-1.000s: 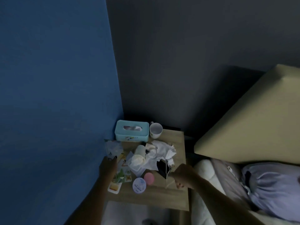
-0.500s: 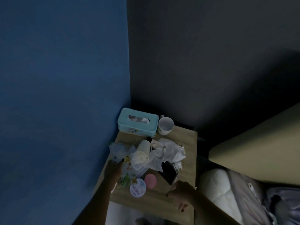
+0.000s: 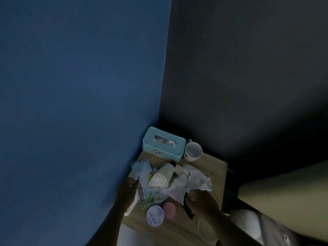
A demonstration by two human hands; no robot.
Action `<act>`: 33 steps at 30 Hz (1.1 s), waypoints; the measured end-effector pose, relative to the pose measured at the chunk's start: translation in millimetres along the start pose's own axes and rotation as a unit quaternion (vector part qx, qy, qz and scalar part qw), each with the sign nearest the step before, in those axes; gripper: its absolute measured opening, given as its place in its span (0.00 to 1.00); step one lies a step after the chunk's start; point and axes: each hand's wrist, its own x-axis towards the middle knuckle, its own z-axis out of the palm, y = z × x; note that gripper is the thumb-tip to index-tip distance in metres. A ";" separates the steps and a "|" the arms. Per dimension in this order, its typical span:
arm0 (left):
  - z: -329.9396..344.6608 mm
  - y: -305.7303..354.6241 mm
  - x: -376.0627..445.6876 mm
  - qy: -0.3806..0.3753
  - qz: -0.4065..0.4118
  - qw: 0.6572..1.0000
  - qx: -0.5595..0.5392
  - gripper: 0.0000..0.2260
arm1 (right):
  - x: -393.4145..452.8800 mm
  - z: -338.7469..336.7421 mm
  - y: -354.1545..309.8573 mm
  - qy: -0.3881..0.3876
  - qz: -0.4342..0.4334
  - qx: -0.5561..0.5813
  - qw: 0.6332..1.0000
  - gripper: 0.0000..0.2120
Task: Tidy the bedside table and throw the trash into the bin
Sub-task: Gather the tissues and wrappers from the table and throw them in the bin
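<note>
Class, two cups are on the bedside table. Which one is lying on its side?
The paper cup in the middle of the clutter lies on its side, its mouth towards the camera. The white mug beside the teal tissue box stands upright.

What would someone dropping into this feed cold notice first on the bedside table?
The heap of crumpled white tissues and a tipped-over pale plastic cup in the middle of the small wooden bedside table, with both hands working at its near side. Behind it, a teal rectangular tissue box sits in the corner against the blue wall, a white ceramic mug right beside it.
</note>
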 end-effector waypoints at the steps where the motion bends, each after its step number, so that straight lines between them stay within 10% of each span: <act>1: -1.6 1.3 -0.4 0.010 0.005 1.000 0.012 0.12 | 3.9 -3.7 -4.4 0.003 -0.013 -0.001 1.000 0.11; 20: 64.8 -0.8 -41.8 0.203 0.168 0.949 0.170 0.15 | 51.3 32.8 46.7 0.111 -0.143 -0.013 0.983 0.14; 33: 169.7 -5.9 -146.9 0.321 0.112 0.936 0.094 0.11 | -5.7 34.1 146.4 0.142 -0.262 -0.032 0.954 0.11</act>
